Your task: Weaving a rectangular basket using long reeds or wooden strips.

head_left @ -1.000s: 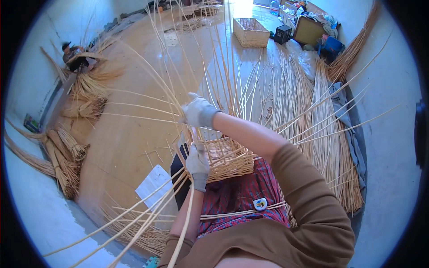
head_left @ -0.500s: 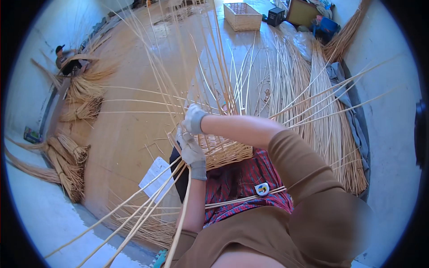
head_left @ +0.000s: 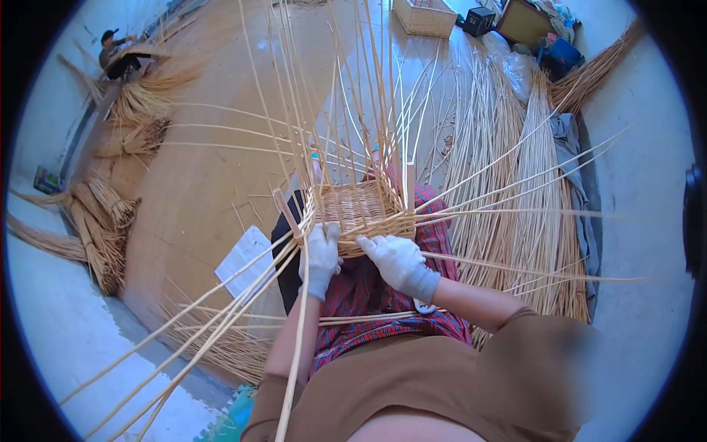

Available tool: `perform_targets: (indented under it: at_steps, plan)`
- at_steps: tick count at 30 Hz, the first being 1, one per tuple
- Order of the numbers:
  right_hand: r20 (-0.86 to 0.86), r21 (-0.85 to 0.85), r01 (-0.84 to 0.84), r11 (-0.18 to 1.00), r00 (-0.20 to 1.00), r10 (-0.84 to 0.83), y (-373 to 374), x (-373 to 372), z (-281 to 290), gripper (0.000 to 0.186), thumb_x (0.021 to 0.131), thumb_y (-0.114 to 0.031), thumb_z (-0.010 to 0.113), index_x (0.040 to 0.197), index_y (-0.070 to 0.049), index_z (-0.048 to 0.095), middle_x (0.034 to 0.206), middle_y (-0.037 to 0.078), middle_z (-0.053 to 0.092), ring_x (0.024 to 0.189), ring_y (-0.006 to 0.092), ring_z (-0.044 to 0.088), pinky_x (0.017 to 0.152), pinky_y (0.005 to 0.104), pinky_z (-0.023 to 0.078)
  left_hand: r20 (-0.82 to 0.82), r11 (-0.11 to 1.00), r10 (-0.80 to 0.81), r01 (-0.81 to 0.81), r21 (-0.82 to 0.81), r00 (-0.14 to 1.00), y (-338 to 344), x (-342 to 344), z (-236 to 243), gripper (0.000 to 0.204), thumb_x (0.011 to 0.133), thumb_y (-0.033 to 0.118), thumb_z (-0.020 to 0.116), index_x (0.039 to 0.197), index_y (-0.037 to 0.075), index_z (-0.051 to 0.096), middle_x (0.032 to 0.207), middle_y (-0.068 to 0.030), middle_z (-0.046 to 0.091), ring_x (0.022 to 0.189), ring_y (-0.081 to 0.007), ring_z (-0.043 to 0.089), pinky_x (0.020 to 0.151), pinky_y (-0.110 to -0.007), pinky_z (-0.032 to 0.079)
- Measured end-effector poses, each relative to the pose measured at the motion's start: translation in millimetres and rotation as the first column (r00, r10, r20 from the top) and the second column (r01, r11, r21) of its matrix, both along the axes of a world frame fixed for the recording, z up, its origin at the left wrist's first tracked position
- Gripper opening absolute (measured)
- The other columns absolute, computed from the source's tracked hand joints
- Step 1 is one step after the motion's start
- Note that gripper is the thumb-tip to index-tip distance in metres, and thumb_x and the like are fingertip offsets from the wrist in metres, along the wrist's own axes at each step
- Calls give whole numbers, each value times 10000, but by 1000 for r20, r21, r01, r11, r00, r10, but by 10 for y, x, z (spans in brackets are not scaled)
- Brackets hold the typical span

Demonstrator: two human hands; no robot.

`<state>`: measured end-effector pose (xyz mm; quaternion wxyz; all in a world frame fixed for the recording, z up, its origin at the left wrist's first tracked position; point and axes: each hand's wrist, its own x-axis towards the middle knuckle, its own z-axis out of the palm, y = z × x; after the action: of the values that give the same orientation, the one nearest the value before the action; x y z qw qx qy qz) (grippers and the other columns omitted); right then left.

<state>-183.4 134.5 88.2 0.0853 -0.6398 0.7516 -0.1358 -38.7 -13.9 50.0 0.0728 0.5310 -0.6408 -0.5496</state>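
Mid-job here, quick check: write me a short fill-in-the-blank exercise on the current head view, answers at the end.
1. The left hand and the right hand are both at the ____ (near or far) side of the small woven basket.
2. The sheet of paper lies to the ____ (left or right) of that basket.
3. The left sleeve is ____ in colour.
4. The background person wears a dark ____ on the head.

Missing words: near; left; brown; cap.
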Motion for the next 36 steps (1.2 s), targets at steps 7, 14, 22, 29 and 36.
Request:
perform_targets:
  at_steps: [7,14,22,29,36]
  plan:
    - [388,-263,-3,965,915,109,108,23,166,160,953,-156,691,1108,-118,707,986,87,721,945,282,705,854,415,571,-386,984,121,-58,170,914,-44,51,-520,410,1113,422,475,1184,30,573,893,-167,693,519,-247,692,381,-336,551]
    - [983,-161,712,683,181,42,172,-111,-615,194,1073,-135,601,1232,-51,530,1106,113,717,1060,218,703,973,371,571,-425,974,12,86,210,905,-135,141,-747,214,1059,219,626,1142,34,557,827,-104,636,516,-201,653,418,-318,560]
    - [720,-47,258,965,678,-146,-945,-495,117,266,1015,36,549,1274,-20,535,1145,114,702,1043,193,709,906,320,573,-351,984,149,-103,147,924,-50,-66,-698,264,1053,283,643,992,59,518,727,-75,577,408,-170,569,331,-307,487]
    - [364,-36,26,999,931,-12,-2268,-601,-67,726,968,-143,665,1615,-78,343,1452,281,557,1379,359,542,1136,418,434,-300,972,231,-208,106,926,-2,-112,-690,345,1080,370,579,993,38,549,715,-79,590,405,-179,575,315,-320,472]
    - [334,-11,182,983,927,-168,-2316,-628,-241,892,926,-228,743,1666,-187,246,1427,328,561,1287,470,580,1066,496,484,-253,967,255,-248,59,933,21,-115,-597,409,1081,415,562,1004,23,651,573,-73,608,430,-186,636,378,-316,492]
